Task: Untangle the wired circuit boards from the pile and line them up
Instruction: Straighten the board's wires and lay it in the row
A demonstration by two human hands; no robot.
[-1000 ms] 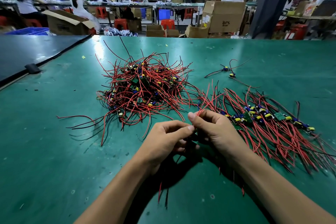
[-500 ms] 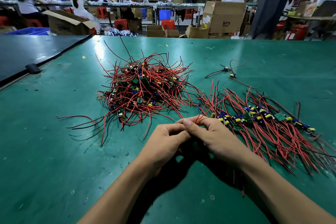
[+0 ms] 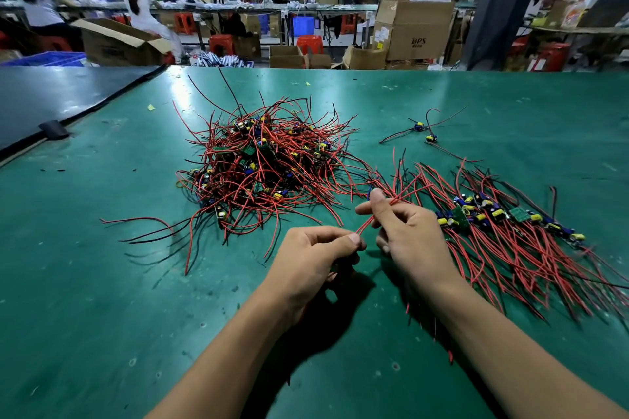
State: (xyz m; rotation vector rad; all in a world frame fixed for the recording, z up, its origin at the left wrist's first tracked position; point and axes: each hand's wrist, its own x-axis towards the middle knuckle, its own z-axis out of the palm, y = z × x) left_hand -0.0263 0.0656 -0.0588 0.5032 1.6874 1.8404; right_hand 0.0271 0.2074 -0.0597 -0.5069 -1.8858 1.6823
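The left grip (image 3: 316,255) and right grip (image 3: 405,235) both pinch one red wire (image 3: 365,225), so a hard tug could drag the tangled pile (image 3: 269,163) beyond them askew.

The pile (image 3: 265,163) sat on the counter (image 3: 102,282), a tangled heap of red and black wires with small green boards carrying yellow and blue parts. To its right the row (image 3: 503,221) lay lined up, boards side by side, wires trailing toward us. Two loose boards (image 3: 423,133) lay beyond it. We pinched a red wire (image 3: 366,224) between our left hand (image 3: 316,258) and right hand (image 3: 408,235).
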